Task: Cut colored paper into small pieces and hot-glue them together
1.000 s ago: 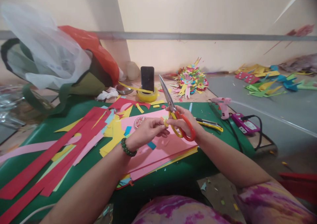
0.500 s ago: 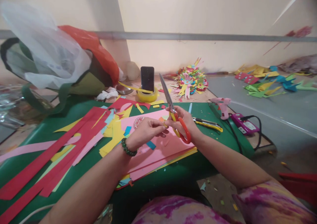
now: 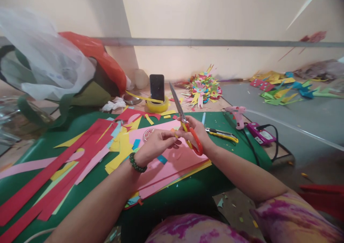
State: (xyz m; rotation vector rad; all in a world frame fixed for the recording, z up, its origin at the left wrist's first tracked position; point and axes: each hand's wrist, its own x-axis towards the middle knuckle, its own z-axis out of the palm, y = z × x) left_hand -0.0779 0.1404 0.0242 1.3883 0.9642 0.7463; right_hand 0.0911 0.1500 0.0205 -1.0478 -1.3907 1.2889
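My right hand (image 3: 197,130) is closed round scissors (image 3: 177,103) with red and yellow handles. Their blades point up and away from me. My left hand (image 3: 158,142), with a green bead bracelet (image 3: 137,163) at the wrist, pinches a small yellow piece of paper (image 3: 176,136). Fingertips of both hands meet at that piece, which they largely hide. Beneath the hands lies a stack of pink paper (image 3: 185,157). Blue scraps (image 3: 162,159) and a round red-and-white item (image 3: 147,134) rest on the stack.
Red strips (image 3: 53,171) and yellow paper (image 3: 122,148) cover the left side. A yellow-handled utility knife (image 3: 222,134), a pink glue gun (image 3: 238,114) and a purple power strip (image 3: 260,133) lie right. Behind stand a phone (image 3: 157,87), a tape roll (image 3: 158,106) and paper flowers (image 3: 204,87).
The whole view has shifted slightly. Both hands keep nearly the same pose, with the scissors still in my right hand and fingertips still together at the small yellow piece.
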